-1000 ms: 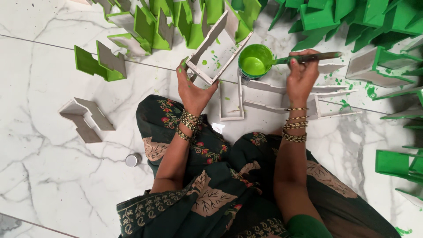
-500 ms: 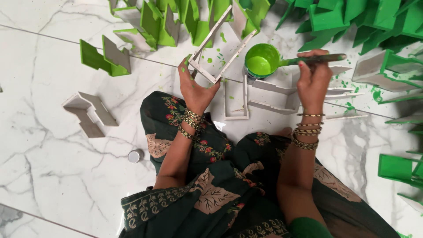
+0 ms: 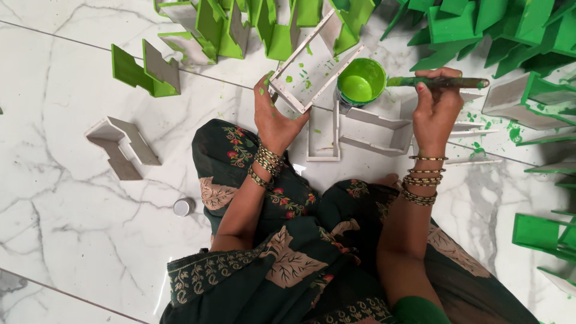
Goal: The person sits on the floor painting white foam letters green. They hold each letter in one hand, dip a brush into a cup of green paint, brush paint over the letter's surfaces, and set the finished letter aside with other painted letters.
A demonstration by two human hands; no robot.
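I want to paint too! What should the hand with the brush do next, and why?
Probably dip the paintbrush into the green paint pot: the right hand holds it beside the pot, while the left hand tilts a mostly unpainted white piece.

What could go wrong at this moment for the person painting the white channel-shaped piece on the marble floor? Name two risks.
1. The green-tipped paintbrush in the right hand is loaded beside the open pot of green paint; drips could add to the splatters on the white marble floor.
2. The left hand holds the white channel-shaped piece tilted by one end, above the dark patterned dress; wet paint might smear fingers or fabric.
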